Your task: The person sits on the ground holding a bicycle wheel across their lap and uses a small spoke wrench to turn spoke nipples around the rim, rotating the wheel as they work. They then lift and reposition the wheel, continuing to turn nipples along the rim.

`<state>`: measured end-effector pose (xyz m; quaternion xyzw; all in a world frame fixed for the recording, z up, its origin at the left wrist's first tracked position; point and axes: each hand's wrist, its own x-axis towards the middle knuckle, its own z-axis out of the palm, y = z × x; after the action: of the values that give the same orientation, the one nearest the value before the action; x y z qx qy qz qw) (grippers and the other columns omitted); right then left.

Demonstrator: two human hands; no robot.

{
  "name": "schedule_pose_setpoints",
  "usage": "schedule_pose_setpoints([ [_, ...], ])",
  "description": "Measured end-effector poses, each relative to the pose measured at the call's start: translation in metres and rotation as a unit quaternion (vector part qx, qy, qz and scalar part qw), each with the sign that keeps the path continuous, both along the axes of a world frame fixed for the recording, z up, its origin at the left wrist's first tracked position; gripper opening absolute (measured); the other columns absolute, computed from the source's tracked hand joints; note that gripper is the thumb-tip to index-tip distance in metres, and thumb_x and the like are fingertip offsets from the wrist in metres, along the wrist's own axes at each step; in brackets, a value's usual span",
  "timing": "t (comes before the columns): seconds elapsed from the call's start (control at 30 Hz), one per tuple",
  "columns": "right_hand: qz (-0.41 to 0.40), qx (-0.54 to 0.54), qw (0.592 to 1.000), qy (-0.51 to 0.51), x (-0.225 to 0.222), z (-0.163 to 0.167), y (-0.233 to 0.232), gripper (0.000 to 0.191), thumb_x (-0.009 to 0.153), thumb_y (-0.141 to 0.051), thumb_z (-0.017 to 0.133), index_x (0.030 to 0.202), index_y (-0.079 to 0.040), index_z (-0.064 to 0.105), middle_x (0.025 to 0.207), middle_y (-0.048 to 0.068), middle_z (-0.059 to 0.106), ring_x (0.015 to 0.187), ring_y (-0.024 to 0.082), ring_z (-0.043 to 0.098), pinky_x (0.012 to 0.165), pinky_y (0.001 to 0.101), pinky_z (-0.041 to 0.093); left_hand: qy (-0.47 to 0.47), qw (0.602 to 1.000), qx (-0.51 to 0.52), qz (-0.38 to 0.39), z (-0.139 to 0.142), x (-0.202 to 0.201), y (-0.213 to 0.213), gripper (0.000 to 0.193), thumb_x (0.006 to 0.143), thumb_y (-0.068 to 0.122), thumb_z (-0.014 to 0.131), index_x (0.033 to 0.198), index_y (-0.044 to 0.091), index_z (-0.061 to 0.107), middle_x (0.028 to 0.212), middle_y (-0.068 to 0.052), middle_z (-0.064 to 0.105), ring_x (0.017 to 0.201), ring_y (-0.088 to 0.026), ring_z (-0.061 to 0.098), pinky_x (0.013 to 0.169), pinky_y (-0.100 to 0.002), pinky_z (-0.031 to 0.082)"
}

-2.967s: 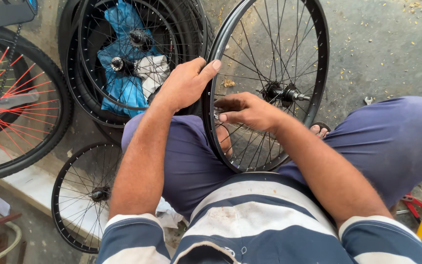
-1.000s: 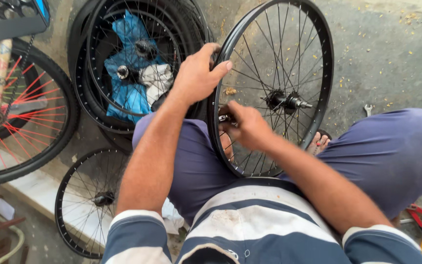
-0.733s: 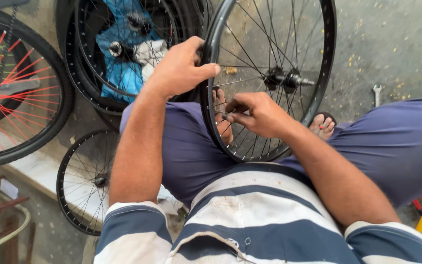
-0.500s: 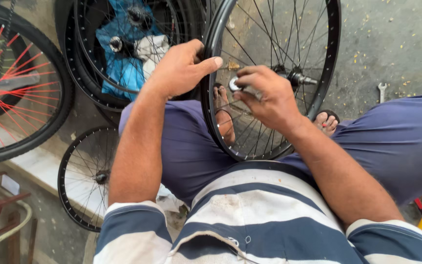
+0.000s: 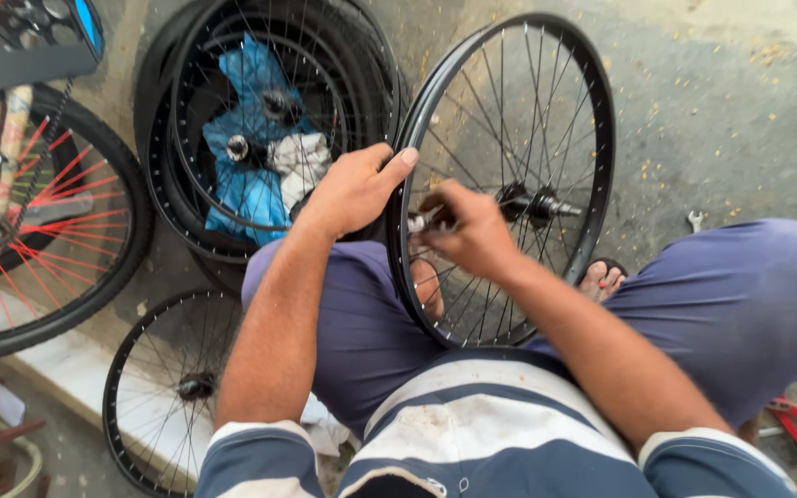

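Evidently truing spokes, the left hand (image 5: 354, 189) grips the black spoked bicycle wheel rim (image 5: 601, 138) while right hand (image 5: 472, 231) fingers pinch a small metal tool (image 5: 422, 221); next needs careful turning.

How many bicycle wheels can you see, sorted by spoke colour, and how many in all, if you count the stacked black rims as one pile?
Black-spoked wheels standing alone: 2, the black rim with thin spokes held by the left hand and right hand, and the small black wheel lower left.
Red-spoked tyred wheels: 1
Piles of stacked black rims, exact number unclear: 1
Total: 4
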<state>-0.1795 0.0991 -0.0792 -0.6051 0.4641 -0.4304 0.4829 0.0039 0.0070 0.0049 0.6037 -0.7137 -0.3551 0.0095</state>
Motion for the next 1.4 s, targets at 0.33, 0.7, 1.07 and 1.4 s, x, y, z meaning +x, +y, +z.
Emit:
schedule_pose_setpoints([
  [0.33,0.103,0.174,0.979,-0.04,-0.007,-0.006,0.004,0.043,0.088,-0.031,0.075,0.124,-0.007,0.07,0.106,0.008,0.073,0.098,0.018,0.068,0.084,0.0347,0.055,0.021,1.0,-0.004,-0.005,-0.003,-0.001,0.002,0.065,0.098,0.061,0.048,0.087,-0.001,0.063,0.084,-0.025,0.069,0.083,-0.045,0.067,0.075,-0.05,0.051],
  [0.7,-0.121,-0.211,0.948,0.205,0.013,0.025,0.012,0.026,0.074,-0.005,0.075,0.098,-0.009,0.064,0.106,0.01,0.073,0.102,0.029,0.07,0.092,0.0392,0.055,0.013,1.0,0.008,0.008,0.007,-0.006,0.006,0.063,0.098,0.058,0.05,0.086,-0.002,0.063,0.083,-0.025,0.069,0.081,-0.044,0.066,0.074,-0.05,0.05],
  [1.07,-0.007,0.016,0.96,0.279,0.003,0.019,-0.007,0.028,0.082,-0.017,0.081,0.105,-0.01,0.067,0.089,0.013,0.075,0.087,0.031,0.072,0.08,0.0427,0.055,0.05,0.999,0.008,0.002,0.015,-0.012,0.01,0.059,0.096,0.055,0.055,0.088,-0.002,0.064,0.08,-0.024,0.068,0.074,-0.038,0.065,0.071,-0.046,0.051],
  [1.4,-0.059,-0.306,0.925,0.218,-0.007,0.028,-0.002,0.03,0.073,-0.006,0.076,0.098,-0.003,0.06,0.104,0.015,0.074,0.097,0.032,0.072,0.09,0.0456,0.056,0.056,0.997,-0.044,-0.023,0.005,-0.01,0.004,0.058,0.099,0.054,0.054,0.089,-0.002,0.065,0.084,-0.025,0.067,0.079,-0.041,0.062,0.072,-0.047,0.05],
])
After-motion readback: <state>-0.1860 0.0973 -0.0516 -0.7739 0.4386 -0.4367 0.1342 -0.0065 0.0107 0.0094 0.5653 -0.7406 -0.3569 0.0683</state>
